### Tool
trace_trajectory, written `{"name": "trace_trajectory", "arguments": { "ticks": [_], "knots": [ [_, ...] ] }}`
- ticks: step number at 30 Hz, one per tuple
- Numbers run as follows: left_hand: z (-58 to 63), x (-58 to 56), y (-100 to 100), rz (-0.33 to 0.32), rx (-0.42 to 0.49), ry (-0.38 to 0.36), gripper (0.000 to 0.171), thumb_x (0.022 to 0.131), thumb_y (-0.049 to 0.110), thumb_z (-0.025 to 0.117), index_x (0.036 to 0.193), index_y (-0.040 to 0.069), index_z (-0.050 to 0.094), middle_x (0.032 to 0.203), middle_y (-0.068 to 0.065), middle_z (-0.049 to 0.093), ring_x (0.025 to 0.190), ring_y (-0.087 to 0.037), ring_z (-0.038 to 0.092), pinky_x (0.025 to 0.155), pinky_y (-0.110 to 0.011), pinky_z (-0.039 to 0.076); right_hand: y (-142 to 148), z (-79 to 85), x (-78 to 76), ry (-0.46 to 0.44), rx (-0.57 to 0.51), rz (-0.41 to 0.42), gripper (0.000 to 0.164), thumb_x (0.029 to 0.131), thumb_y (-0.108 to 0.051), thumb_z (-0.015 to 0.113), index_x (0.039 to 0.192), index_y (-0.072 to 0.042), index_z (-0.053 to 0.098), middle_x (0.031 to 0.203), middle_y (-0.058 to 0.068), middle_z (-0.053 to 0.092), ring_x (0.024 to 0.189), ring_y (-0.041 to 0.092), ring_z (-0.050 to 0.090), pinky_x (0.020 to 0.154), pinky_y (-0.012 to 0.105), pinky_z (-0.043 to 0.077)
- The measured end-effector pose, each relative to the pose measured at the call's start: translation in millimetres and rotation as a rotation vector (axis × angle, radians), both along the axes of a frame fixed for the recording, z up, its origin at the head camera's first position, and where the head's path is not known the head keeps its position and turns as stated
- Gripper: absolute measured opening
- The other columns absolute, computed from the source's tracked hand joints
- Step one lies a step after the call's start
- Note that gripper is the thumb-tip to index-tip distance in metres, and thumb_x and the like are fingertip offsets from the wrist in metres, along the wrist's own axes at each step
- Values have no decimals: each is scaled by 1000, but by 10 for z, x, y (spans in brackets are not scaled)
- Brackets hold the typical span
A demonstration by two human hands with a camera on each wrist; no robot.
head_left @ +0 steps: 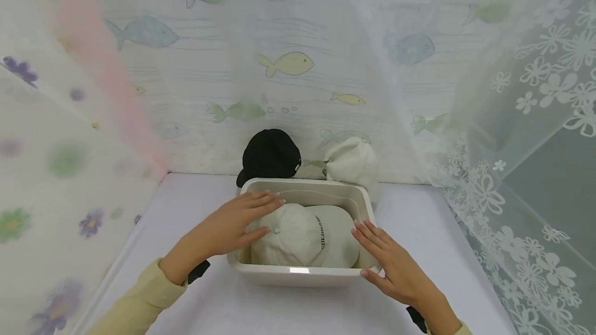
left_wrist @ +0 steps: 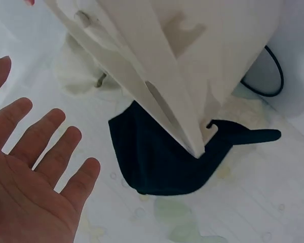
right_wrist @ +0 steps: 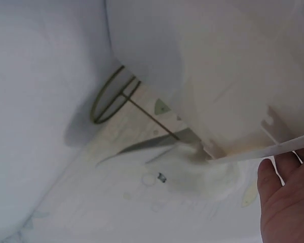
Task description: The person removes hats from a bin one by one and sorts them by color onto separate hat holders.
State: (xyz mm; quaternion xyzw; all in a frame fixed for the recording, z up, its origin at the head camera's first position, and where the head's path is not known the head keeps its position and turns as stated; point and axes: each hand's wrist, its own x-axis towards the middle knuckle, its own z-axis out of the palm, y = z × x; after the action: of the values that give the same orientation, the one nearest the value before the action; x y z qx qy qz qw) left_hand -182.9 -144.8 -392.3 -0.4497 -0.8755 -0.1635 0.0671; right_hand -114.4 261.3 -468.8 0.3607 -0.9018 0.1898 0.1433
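Note:
A cream baseball cap (head_left: 298, 237) with dark lettering lies inside a white plastic bin (head_left: 298, 276), its brim toward the right. My left hand (head_left: 239, 221) is over the bin's left side, palm down, its fingertips overlapping the cap's crown in the head view. In the left wrist view the same hand (left_wrist: 38, 172) shows spread fingers and a bare palm. At the bin's right rim is my right hand (head_left: 396, 265), fingers straight, the fingertips near the cap's brim. The right wrist view shows part of that hand (right_wrist: 289, 202) right by the bin's edge.
Behind the bin, a black cap (head_left: 271, 154) is at the left and another cream cap (head_left: 353, 162) at the right. A wire stand (right_wrist: 111, 98) supports the cream one. A fish-print curtain (head_left: 288, 63) hangs behind the white tabletop (head_left: 186, 211); sheer curtains flank both sides.

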Motion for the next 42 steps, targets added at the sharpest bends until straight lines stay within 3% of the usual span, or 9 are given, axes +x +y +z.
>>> {"name": "trace_trajectory", "arguments": {
  "ticks": [6, 12, 23, 27, 33, 42],
  "knots": [
    [-2, -55, 141, -61, -116, 19, 58, 100, 32, 65, 153, 14, 48, 154, -11, 50, 143, -33, 46, 117, -55, 37, 10, -18, -1, 7, 1, 2, 73, 97, -43, 65, 156, -7, 41, 165, 6, 34, 151, 34, 32, 127, 23, 6],
    [-21, -108, 222, -93, -208, -17, 59, 98, 33, 69, 151, 15, 51, 153, -9, 52, 141, -32, 48, 116, -54, 39, 1, -42, 5, 9, 11, 10, 73, 98, -45, 62, 157, -8, 39, 163, 12, 37, 151, 35, 31, 127, 23, 6],
    [-77, -208, 348, -144, -338, -14, 56, 89, 19, 79, 142, 16, 60, 146, -9, 58, 134, -30, 56, 113, -48, 45, 34, -78, -17, 60, 16, 24, 72, 103, -56, 49, 155, -5, 42, 160, 15, 40, 150, 36, 33, 127, 24, 6],
    [-98, -224, 381, -150, -362, -15, 59, 88, 20, 81, 142, 17, 60, 147, -9, 57, 135, -28, 56, 113, -46, 45, 31, -92, -12, 55, 19, 23, 73, 103, -56, 49, 155, -6, 42, 160, 16, 41, 150, 35, 32, 127, 23, 5],
    [-135, -228, 422, -140, -380, -81, 63, 87, 21, 83, 145, 17, 58, 151, -8, 54, 138, -24, 52, 113, -41, 46, 40, -100, -4, 49, 18, 19, 72, 103, -54, 51, 156, -7, 41, 161, 14, 40, 151, 35, 31, 128, 24, 6],
    [-157, -242, 442, -183, -331, -116, 59, 88, 9, 80, 142, 11, 60, 145, -11, 59, 134, -24, 57, 109, -38, 49, 30, -103, -13, 53, 12, 22, 72, 104, -55, 47, 155, -5, 42, 161, 15, 40, 151, 35, 31, 128, 25, 7]
  ]
}}
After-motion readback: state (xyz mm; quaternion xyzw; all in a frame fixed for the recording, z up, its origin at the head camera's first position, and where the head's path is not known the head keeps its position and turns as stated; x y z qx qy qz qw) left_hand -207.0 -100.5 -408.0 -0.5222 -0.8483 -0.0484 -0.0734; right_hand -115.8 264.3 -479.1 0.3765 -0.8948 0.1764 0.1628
